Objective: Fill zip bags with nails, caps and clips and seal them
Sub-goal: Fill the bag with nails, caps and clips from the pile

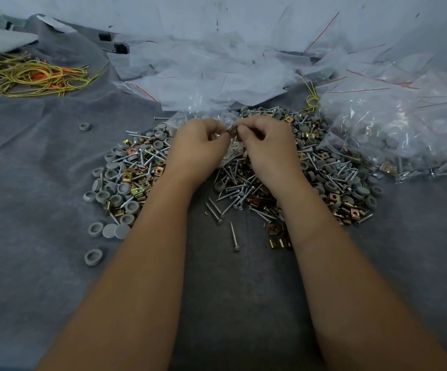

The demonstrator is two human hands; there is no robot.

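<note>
A wide heap of silver nails (239, 192), grey round caps (115, 184) and brass clips (275, 234) lies on the grey cloth. Over its middle, my left hand (198, 145) and my right hand (267, 143) meet, fingers curled. Between them they pinch the top of a small clear zip bag (233, 151), which hangs down over the heap with some pieces inside. The bag's mouth is mostly hidden by my fingers.
A pile of empty clear zip bags (217, 73) with red seal lines lies behind the heap. Filled bags (404, 137) are stacked at the right. Yellow and orange wire loops (32, 74) lie far left. Loose caps (93, 257) sit on the grey cloth (29, 263).
</note>
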